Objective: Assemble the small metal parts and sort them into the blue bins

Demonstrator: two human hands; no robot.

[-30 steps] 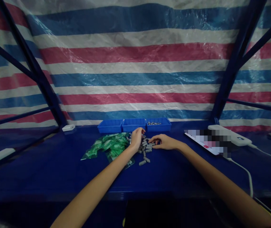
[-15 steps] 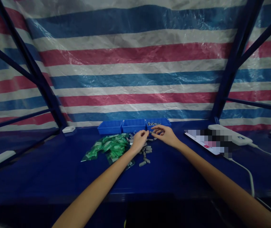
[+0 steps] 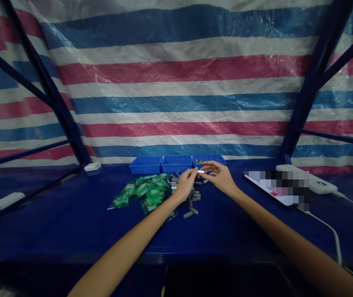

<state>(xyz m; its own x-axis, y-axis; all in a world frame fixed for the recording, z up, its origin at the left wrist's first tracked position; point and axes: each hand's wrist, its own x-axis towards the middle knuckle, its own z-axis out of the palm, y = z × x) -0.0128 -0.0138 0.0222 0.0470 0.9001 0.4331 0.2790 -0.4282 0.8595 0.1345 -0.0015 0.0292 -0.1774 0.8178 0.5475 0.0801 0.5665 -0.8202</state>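
Between the fingertips of both hands is a small shiny metal piece [image 3: 200, 171], too small to name more exactly. My left hand [image 3: 186, 184] pinches its left end, and my right hand [image 3: 218, 175] grips its right end between thumb and fingers. Below and beside the left hand lies a loose pile of small grey metal pieces [image 3: 196, 195]. Left of that pile, green-printed clear plastic packets [image 3: 147, 189] are heaped on the blue table [image 3: 219, 231]. My right hand partly covers a blue bin with small metal parts [image 3: 198, 161].
Two more blue bins [image 3: 145, 165] stand in the row at the back. To the right lie a phone [image 3: 269, 189] and a white power bank [image 3: 321, 184] with cables. White devices [image 3: 92, 166] sit at the left. Blue frame posts [image 3: 303, 86] and a striped sheet [image 3: 176, 82] enclose the table.
The hands have come closer together, and the metal piece now shows between their fingertips. The right fingers have closed onto it. The whole view has shifted slightly.
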